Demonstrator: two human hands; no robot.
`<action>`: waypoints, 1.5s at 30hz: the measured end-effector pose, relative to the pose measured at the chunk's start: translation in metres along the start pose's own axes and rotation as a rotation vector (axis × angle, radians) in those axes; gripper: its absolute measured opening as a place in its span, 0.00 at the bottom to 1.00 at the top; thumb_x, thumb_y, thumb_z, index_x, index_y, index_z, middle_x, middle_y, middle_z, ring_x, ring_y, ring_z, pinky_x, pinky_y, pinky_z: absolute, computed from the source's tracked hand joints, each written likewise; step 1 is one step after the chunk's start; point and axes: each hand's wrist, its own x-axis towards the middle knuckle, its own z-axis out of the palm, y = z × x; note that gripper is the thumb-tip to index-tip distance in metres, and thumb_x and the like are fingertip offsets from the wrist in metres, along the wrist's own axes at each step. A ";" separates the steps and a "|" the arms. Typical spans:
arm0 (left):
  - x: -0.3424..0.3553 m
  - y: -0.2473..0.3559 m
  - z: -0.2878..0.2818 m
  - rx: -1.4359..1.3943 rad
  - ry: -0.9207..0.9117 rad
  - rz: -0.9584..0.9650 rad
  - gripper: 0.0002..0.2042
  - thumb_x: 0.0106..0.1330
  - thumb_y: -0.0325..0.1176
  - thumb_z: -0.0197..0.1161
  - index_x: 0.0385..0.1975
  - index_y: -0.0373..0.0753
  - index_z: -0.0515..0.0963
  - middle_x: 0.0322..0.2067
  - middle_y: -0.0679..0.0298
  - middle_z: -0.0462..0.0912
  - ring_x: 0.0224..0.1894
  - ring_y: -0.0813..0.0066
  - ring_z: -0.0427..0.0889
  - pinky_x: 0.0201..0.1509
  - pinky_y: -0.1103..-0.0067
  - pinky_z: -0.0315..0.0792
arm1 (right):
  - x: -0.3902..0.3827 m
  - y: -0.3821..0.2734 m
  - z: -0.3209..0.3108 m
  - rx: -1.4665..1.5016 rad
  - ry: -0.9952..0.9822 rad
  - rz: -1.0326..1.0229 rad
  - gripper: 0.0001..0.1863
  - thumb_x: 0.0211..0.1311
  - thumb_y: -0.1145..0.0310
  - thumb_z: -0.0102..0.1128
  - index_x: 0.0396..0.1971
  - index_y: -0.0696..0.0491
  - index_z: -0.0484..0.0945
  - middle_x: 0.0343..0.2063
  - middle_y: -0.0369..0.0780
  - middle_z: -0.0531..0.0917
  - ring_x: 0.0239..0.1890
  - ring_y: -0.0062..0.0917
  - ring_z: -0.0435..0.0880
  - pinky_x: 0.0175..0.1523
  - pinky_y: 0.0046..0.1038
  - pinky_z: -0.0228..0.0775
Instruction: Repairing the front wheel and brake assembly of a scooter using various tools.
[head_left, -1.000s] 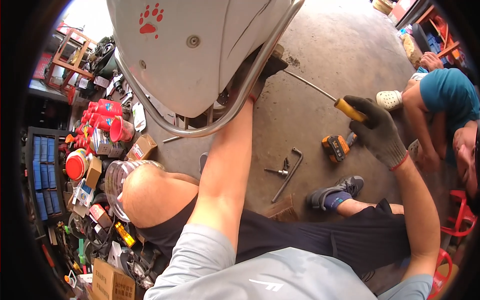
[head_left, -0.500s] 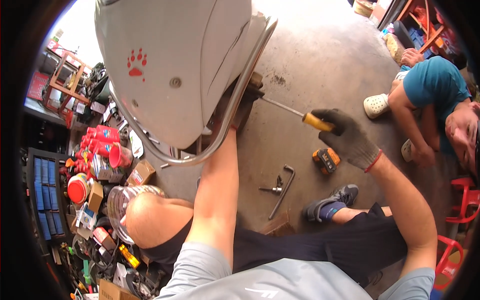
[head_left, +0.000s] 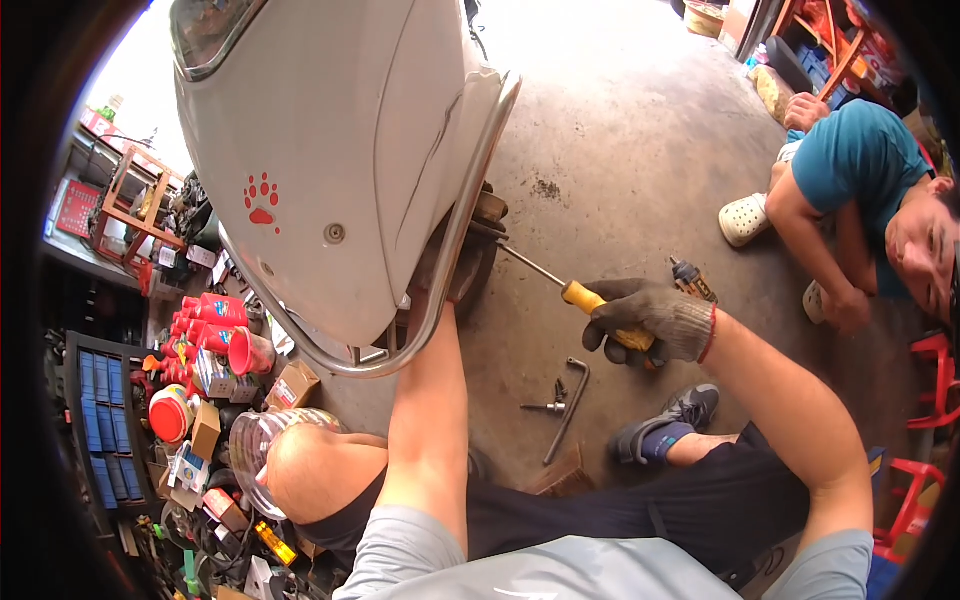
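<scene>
My right hand [head_left: 655, 318], in a dark work glove, is closed round the yellow handle of a screwdriver [head_left: 540, 272]. Its thin metal shaft runs up and left to dark parts beside the bent metal guard bar [head_left: 462, 225]. That bar curves round a pale grey scooter body panel [head_left: 310, 140] bearing a red paw print. Behind the bar my left hand [head_left: 470, 268] reaches in close to the screwdriver's tip; it looks gloved, and its fingers are mostly hidden in shadow. A cordless power tool [head_left: 692, 279] stands on the floor, partly covered by my right hand.
An L-shaped wrench [head_left: 568, 412] and a small T-shaped tool [head_left: 545, 407] lie on the floor. At the right, a person in a teal shirt [head_left: 865, 150] crouches near red stools [head_left: 930, 380]. Red bottles [head_left: 215, 310], boxes and clutter crowd the left.
My right hand and the screwdriver have moved left and down, and the hand has turned over the handle. The power tool's top has come into view. The scooter panel sits lower in view.
</scene>
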 end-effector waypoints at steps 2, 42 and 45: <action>0.004 -0.005 0.001 -0.023 -0.010 -0.015 0.27 0.76 0.52 0.43 0.67 0.40 0.66 0.65 0.59 0.70 0.66 0.53 0.69 0.70 0.51 0.63 | 0.012 0.007 -0.012 0.010 0.018 -0.011 0.30 0.68 0.68 0.57 0.69 0.53 0.63 0.32 0.38 0.81 0.23 0.17 0.77 0.23 0.20 0.67; 0.000 -0.003 0.007 -0.188 0.396 -0.091 0.19 0.72 0.46 0.57 0.54 0.41 0.78 0.56 0.52 0.80 0.59 0.45 0.76 0.60 0.48 0.72 | 0.044 0.029 -0.026 0.294 -0.206 0.032 0.24 0.69 0.65 0.56 0.63 0.49 0.66 0.25 0.33 0.76 0.18 0.14 0.72 0.19 0.17 0.63; 0.001 -0.008 0.009 -0.042 0.395 -0.008 0.15 0.69 0.39 0.63 0.53 0.43 0.78 0.53 0.57 0.82 0.56 0.54 0.80 0.58 0.52 0.76 | 0.047 0.027 -0.014 0.185 -0.096 0.036 0.27 0.68 0.66 0.55 0.65 0.54 0.67 0.22 0.34 0.73 0.15 0.15 0.68 0.19 0.19 0.59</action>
